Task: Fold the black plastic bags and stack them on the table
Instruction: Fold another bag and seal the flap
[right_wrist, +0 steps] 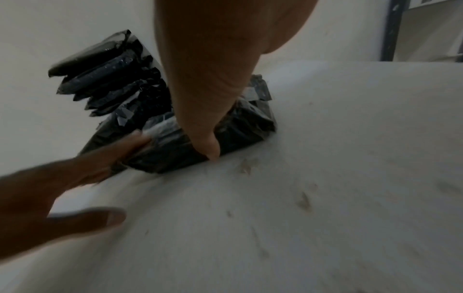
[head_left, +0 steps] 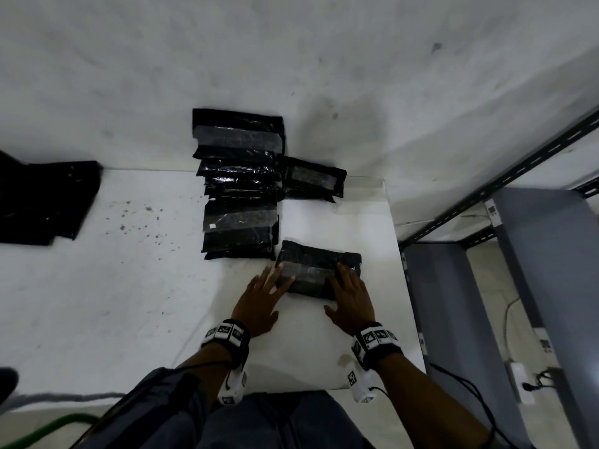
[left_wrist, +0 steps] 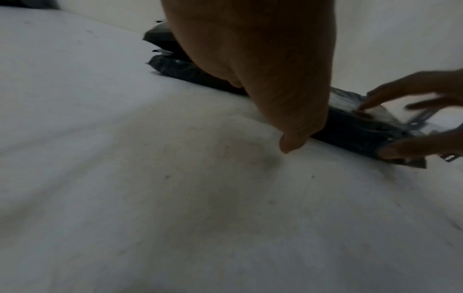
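A folded black plastic bag (head_left: pixel 319 270) lies flat on the white table (head_left: pixel 129 303), just right of a tall stack of folded black bags (head_left: pixel 240 186). My left hand (head_left: pixel 274 281) rests with straight, spread fingers on the bag's left end. My right hand (head_left: pixel 340 281) lies with straight fingers on the bag's right part, thumb down at its near edge. The right wrist view has that thumb (right_wrist: pixel 208 146) pressing against the bag (right_wrist: pixel 245 126). From the left wrist, my left thumb (left_wrist: pixel 290 142) touches the table beside the bag (left_wrist: pixel 350 126).
One more folded bag (head_left: pixel 312 179) sits behind, right of the stack. A pile of unfolded black bags (head_left: pixel 42 202) lies at the table's far left. The table's right edge is near my right hand, with a grey metal shelf (head_left: pixel 518 286) and cables beyond.
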